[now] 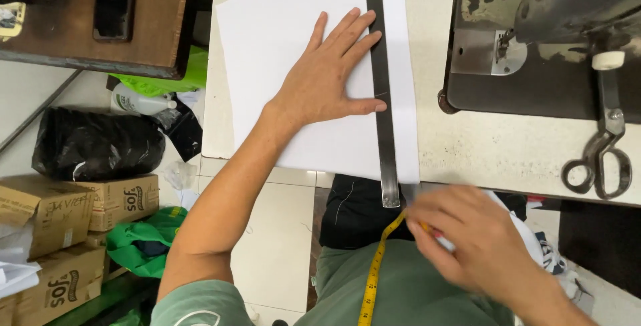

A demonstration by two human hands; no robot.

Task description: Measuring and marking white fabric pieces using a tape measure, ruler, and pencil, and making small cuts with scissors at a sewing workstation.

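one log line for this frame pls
left hand: flat on white sheet beside long dark metal ruler | right hand: blurred, holding pen-like item

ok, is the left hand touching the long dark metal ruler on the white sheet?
Touching. The head view shows the left hand flat on the white paper sheet, its fingertips and thumb tip meeting the edge of the long dark metal ruler with no gap.

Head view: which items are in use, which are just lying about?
In use:
left hand flat on white sheet
black ruler
right hand, blurred, holding a pen-like thing

Lying about:
scissors
sewing machine
cardboard boxes
spray bottle
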